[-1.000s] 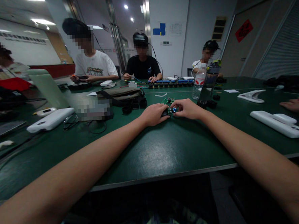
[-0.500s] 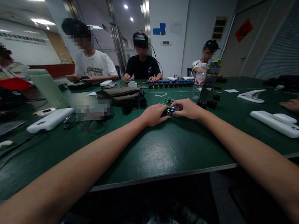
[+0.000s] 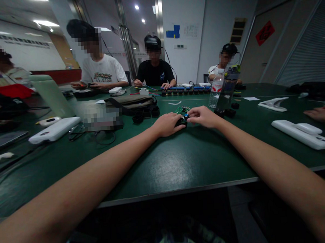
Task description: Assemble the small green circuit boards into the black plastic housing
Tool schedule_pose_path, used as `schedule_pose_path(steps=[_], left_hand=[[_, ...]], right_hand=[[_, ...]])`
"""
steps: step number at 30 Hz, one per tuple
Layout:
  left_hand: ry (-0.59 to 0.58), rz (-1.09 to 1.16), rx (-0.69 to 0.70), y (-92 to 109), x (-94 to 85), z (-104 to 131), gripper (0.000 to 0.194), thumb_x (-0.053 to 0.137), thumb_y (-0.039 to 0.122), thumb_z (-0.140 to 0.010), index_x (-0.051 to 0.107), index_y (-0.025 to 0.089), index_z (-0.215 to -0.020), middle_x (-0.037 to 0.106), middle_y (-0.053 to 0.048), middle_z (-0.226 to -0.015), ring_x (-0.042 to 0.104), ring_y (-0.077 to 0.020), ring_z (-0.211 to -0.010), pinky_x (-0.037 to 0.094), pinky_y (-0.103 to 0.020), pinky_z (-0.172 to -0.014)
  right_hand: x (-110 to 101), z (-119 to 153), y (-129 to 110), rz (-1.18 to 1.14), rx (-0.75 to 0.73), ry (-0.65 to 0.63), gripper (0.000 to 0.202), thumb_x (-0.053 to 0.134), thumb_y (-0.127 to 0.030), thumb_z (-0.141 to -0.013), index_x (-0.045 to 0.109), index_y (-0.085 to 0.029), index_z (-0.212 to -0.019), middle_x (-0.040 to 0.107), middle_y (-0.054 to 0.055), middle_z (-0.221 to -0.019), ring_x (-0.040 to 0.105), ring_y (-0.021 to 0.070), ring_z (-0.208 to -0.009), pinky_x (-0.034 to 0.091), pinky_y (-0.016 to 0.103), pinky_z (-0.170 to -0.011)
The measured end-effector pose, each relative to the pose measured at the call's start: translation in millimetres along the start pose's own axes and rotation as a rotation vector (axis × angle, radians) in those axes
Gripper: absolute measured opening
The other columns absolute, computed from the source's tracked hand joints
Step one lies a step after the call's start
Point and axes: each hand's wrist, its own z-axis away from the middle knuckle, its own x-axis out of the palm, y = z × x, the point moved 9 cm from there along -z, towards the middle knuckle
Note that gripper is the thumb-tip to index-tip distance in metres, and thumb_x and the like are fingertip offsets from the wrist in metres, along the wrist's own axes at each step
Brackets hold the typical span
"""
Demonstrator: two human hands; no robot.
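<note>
Both my arms reach forward over the green table [image 3: 165, 165], and my hands meet near its middle. My left hand [image 3: 168, 124] is closed around a small dark piece with a circuit board [image 3: 183, 119] on it. The fingers of my right hand [image 3: 203, 117] pinch a small blue part [image 3: 186, 116] at that piece's right side. Just beyond my fingertips lie more green board and small metallic bits [image 3: 181, 109], partly hidden by my hands. Finer detail of the held piece is too small to make out.
A clear bottle [image 3: 217, 88] and a dark tumbler [image 3: 228, 91] stand beyond my right hand. To the left are a bag [image 3: 131, 103], a white power bank [image 3: 55, 130] and a green tumbler [image 3: 53, 97]. Another white device [image 3: 302, 133] lies right, near a co-worker's hand [image 3: 323, 115]. Several people sit opposite.
My right hand has shifted very slightly up and left, with its fingers at the blue part, which has turned a little. My left hand stays in place.
</note>
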Motion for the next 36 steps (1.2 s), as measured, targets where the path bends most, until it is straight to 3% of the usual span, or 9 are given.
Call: schedule_pose_path(steps=[10, 20, 29, 36], left_hand=[[-0.061, -0.018, -0.005, 1, 3.9, -1, 0.046, 0.043, 0.051, -0.100, 0.061, 0.013, -0.119, 0.071, -0.013, -0.111, 0.067, -0.0260, -0.104, 0.050, -0.035, -0.089], [-0.049, 0.020, 0.016, -1, 6.5, -2, 0.044, 0.041, 0.051, -0.101, 0.061, 0.015, -0.117, 0.070, -0.012, -0.110, 0.067, -0.0244, -0.102, 0.050, -0.034, -0.088], [-0.031, -0.001, 0.027, 0, 5.6, -2, 0.044, 0.042, 0.052, -0.100, 0.062, 0.015, -0.114, 0.071, -0.012, -0.106, 0.067, -0.0249, -0.100, 0.050, -0.035, -0.086], [-0.010, -0.011, 0.020, 0, 2.8, -1, 0.044, 0.044, 0.052, -0.099, 0.059, 0.017, -0.121, 0.070, -0.012, -0.112, 0.066, -0.0259, -0.105, 0.050, -0.035, -0.089]], right_hand=[[-2, 1, 9, -0.092, 0.134, -0.004, 0.020, 0.070, -0.021, -0.084, 0.071, -0.011, -0.101, 0.074, 0.004, -0.074, 0.062, 0.0111, -0.054, 0.053, 0.025, -0.058], [4, 3, 12, -0.089, 0.145, -0.049, 0.020, 0.072, -0.021, -0.080, 0.072, -0.011, -0.098, 0.069, 0.000, -0.066, 0.062, 0.0117, -0.056, 0.052, 0.025, -0.060], [3, 1, 2, 0.014, -0.013, -0.052, 0.023, 0.070, -0.029, -0.078, 0.072, -0.013, -0.094, 0.070, 0.000, -0.073, 0.063, 0.0122, -0.060, 0.050, 0.025, -0.061], [5, 1, 2, 0.018, -0.013, -0.052, 0.025, 0.071, -0.025, -0.076, 0.071, -0.014, -0.098, 0.074, 0.002, -0.083, 0.064, 0.0120, -0.062, 0.051, 0.024, -0.061]])
